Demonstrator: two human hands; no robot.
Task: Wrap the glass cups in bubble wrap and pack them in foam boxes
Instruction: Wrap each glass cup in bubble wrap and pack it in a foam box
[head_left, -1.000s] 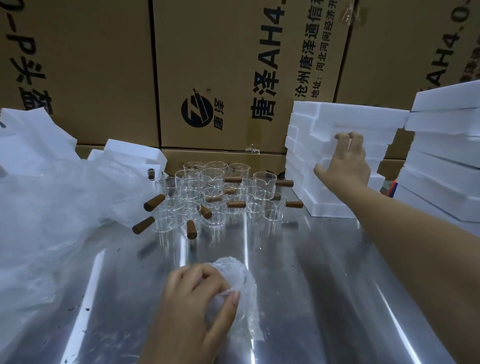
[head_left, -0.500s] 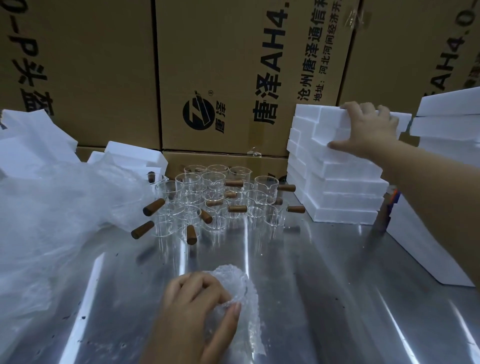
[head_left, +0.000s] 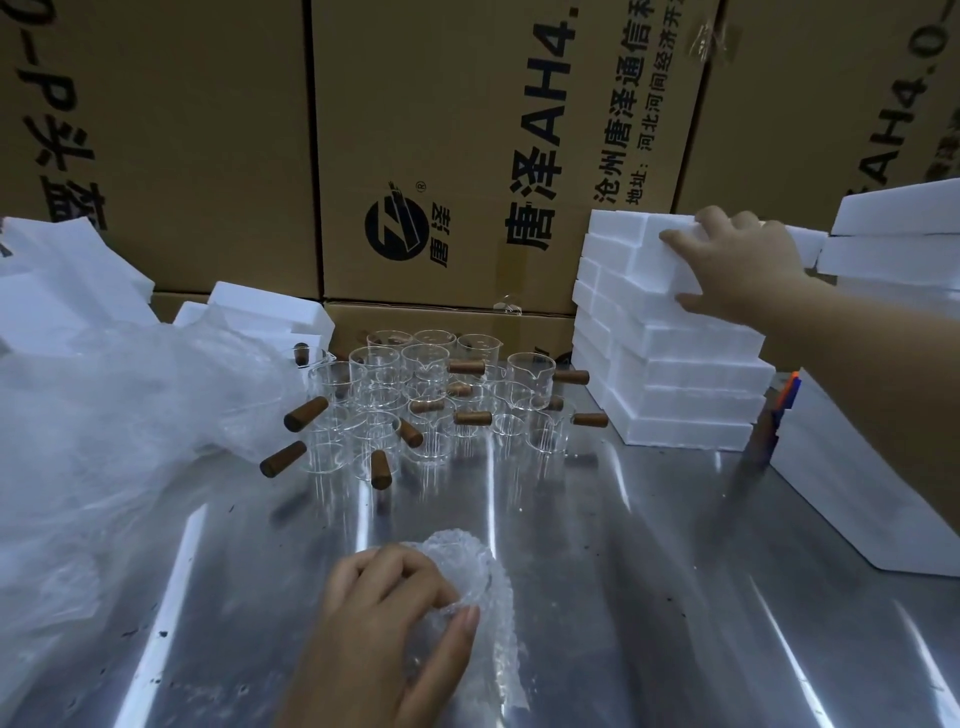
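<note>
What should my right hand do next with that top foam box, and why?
Probably lift the top foam box off the stack and set it on the table near you. Your right hand grips it, fingers over its top edge, and your left hand holds a bubble-wrapped cup with no box beside it.

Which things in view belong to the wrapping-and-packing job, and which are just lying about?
Job: left hand gripping bubble-wrapped cup; right hand gripping top foam box; bare glass cups; clear wrap heap; foam box stack.
Lying about: cardboard cartons; orange-blue item beside that stack.
</note>
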